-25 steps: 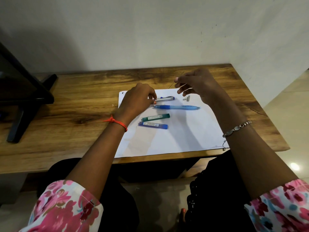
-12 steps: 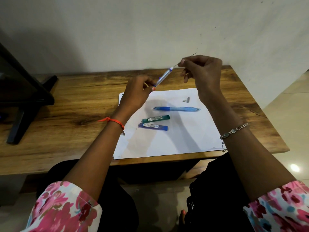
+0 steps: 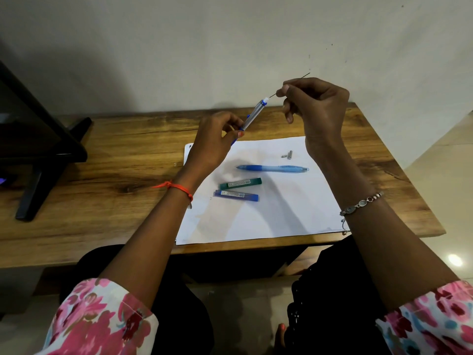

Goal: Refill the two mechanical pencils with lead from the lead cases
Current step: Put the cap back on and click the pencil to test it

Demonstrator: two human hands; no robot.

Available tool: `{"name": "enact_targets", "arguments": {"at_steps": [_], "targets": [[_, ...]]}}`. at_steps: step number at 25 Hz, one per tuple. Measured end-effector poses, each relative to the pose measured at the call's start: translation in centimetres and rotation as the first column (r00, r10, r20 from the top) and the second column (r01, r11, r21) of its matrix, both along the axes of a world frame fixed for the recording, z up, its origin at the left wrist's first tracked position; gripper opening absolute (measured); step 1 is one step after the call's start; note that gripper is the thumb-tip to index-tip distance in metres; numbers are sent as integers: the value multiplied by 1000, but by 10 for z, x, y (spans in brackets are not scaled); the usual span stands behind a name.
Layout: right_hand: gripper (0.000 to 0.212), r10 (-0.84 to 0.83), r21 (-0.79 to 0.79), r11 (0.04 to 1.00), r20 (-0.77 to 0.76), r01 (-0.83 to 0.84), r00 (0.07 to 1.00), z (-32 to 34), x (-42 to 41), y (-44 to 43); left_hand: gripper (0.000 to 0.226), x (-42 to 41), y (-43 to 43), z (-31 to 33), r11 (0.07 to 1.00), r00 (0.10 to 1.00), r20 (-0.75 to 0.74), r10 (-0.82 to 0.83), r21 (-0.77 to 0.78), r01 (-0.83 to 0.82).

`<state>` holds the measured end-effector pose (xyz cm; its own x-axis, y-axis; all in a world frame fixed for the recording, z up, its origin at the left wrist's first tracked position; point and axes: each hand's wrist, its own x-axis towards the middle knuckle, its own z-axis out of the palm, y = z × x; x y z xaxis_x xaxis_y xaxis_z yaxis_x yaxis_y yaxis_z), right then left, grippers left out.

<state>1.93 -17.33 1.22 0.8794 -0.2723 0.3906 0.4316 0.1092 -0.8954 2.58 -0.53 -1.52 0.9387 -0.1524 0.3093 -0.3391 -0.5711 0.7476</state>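
The right hand (image 3: 317,111) is closed in a pinch on a thin stick of lead (image 3: 304,76), whose lower end points at the open white top of the grey pencil (image 3: 253,115), just short of it or barely at the mouth; I can't tell which. The left hand (image 3: 215,139) is curled around the lower part of that pencil, holding it tilted up above the desk (image 3: 115,162).

So the first refill looks to be at its key step: the lead is out of a case and about to go in, but not yet inside. Two small grey parts (image 3: 288,155), likely this pencil's cap and eraser, lie on the paper (image 3: 268,213), so it remains to be closed up.

Nearer me on the paper, the blue pencil (image 3: 272,168) lies flat and seems untouched, its cap end apparently on. Beside each other below it lie the green case (image 3: 240,183) and the blue case (image 3: 236,195). The second pencil's refill looks wholly ahead.
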Motion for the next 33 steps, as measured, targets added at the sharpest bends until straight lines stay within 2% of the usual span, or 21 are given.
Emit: {"name": "enact_targets", "arguments": {"at_steps": [9, 13, 16, 22, 26, 28, 31, 33], "targets": [[10, 21, -56, 998, 6, -21, 1000, -1, 1, 0, 14, -1, -1, 1, 1000, 1000, -1, -16, 25, 16], [5, 61, -155, 986, -19, -63, 998, -3, 1, -2, 14, 0, -1, 1, 999, 1000, 5, -14, 32, 13], [12, 76, -221, 972, -22, -79, 997, -3, 1, 0, 14, -1, -1, 0, 1000, 1000, 0, -20, 19, 20], [22, 98, -234, 966, -60, -110, 993, -4, 1, -2, 15, -1, -2, 0, 1000, 1000, -6, -17, 22, 17], [22, 81, -247, 964, -78, -98, 994, -4, 1, -3, 16, -2, -3, 1, 999, 1000, -7, -14, 35, 14], [20, 13, -254, 966, -109, -41, 994, -4, 4, -8, 15, -3, -3, 1, 999, 1000, -13, -20, 25, 20], [15, -174, -442, 896, -244, 51, 954, -8, 9, -25, 14, -2, -2, 1, 1000, 999, -27, -17, 9, 17], [16, -221, -638, 765, -385, -86, 896, -13, 10, -37, 14, -2, -2, 1, 1000, 999, -32, -17, 11, 17]]}}
